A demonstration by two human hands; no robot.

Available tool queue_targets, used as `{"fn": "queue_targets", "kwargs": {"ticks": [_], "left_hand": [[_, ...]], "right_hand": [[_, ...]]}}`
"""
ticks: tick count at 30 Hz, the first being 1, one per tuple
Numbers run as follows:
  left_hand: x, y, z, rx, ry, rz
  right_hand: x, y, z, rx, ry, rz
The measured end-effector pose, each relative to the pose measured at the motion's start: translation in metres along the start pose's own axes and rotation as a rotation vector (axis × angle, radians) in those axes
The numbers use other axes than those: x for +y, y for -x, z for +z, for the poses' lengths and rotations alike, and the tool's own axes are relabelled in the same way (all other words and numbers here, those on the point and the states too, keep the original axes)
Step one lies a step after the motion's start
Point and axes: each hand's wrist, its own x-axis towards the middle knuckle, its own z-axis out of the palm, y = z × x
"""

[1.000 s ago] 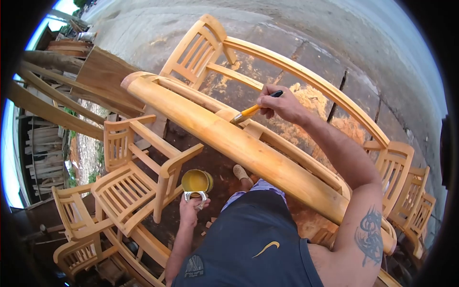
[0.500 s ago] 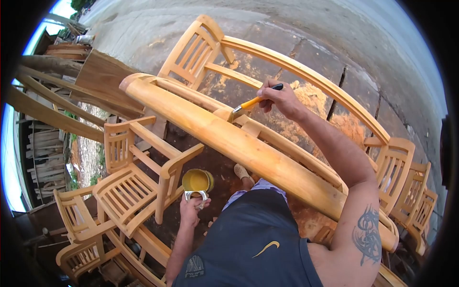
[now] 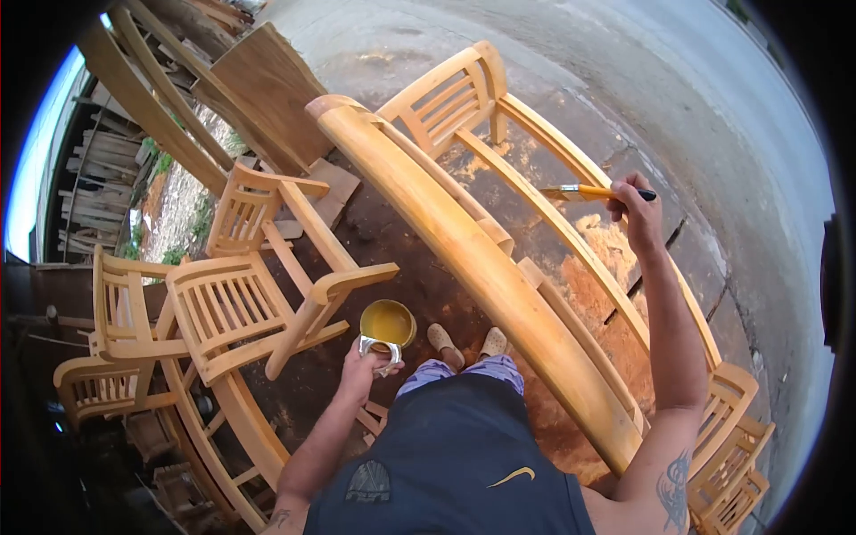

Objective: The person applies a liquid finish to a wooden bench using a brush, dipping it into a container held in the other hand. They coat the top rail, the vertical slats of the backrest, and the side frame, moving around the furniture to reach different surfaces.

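Note:
My right hand [image 3: 637, 209] is closed around the handle of a paintbrush [image 3: 588, 191], yellow with a black end. The bristles point left and overlap a long rail [image 3: 526, 201] of the pale wooden bench frame in this view. Low on the other side, my left hand [image 3: 358, 373] grips the silvery handle of a round can [image 3: 413, 328], which is tilted towards me and holds yellowish-brown liquid. Between the two hands a wide, smooth wooden beam [image 3: 481, 276] runs diagonally, with a slatted end panel [image 3: 450, 102] of the frame beyond its far end.
Slatted wooden chairs [image 3: 236, 299] stand close together on the left, near the can. More slatted pieces [image 3: 727, 459] are at lower right. Beyond the chairs, a broad plank [image 3: 272, 94] and curved timbers lean. Orange dust [image 3: 588, 294] covers part of the dark floor.
The brush has lifted off the beam's inner edge and moved out to the right with my right hand. The view has turned and shifted. My left hand still holds the can.

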Motion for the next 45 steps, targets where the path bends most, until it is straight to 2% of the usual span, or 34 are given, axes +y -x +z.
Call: {"fn": "queue_targets", "kwargs": {"ticks": [1, 7, 14, 15, 18, 21, 24, 26, 30, 34, 35, 38, 40, 42, 45], "left_hand": [[-0.002, -0.004, -0.004, 0.005, 0.021, 0.007], [0.005, -0.018, -0.020, 0.044, 0.108, 0.035], [0.022, -0.059, -0.057, 0.078, 0.163, 0.057], [0.025, -0.067, -0.064, 0.085, 0.161, 0.062], [0.035, -0.095, -0.084, 0.085, 0.198, 0.069], [0.030, -0.130, -0.111, 0.085, 0.205, 0.089], [0.055, -0.145, -0.130, 0.085, 0.277, 0.050], [0.059, -0.156, -0.146, 0.068, 0.267, 0.069], [0.049, -0.182, -0.175, 0.034, 0.242, 0.118], [0.079, -0.169, -0.188, 0.063, 0.392, 0.041], [0.081, -0.169, -0.190, 0.065, 0.424, 0.018], [0.041, -0.194, -0.204, 0.088, 0.380, 0.133], [0.052, -0.191, -0.204, 0.106, 0.416, 0.116], [0.059, -0.190, -0.203, 0.134, 0.462, 0.080], [0.070, -0.198, -0.206, 0.113, 0.406, 0.069]], "right_hand": [[-0.003, -0.001, -0.002, 0.048, 0.038, -0.030], [-0.021, -0.010, 0.005, 0.037, 0.225, -0.038], [-0.052, -0.028, 0.087, -0.042, 0.343, -0.109], [-0.063, -0.026, 0.107, -0.076, 0.414, -0.133], [-0.104, -0.020, 0.182, -0.312, 0.688, -0.397], [-0.146, -0.032, 0.261, -0.585, 0.810, -0.384], [-0.148, -0.055, 0.341, -0.779, 0.949, -0.308], [-0.125, -0.073, 0.396, -0.796, 1.049, -0.459], [-0.106, -0.129, 0.500, -0.778, 1.261, -0.541], [-0.084, -0.195, 0.573, -0.632, 1.049, -1.091], [-0.085, -0.200, 0.578, -0.613, 0.990, -1.141], [-0.089, -0.188, 0.579, -0.669, 0.913, -1.167], [-0.072, -0.174, 0.551, -0.787, 1.077, -1.135], [-0.063, -0.153, 0.513, -0.866, 1.071, -1.131], [-0.093, -0.108, 0.482, -0.915, 1.141, -1.008]]}}
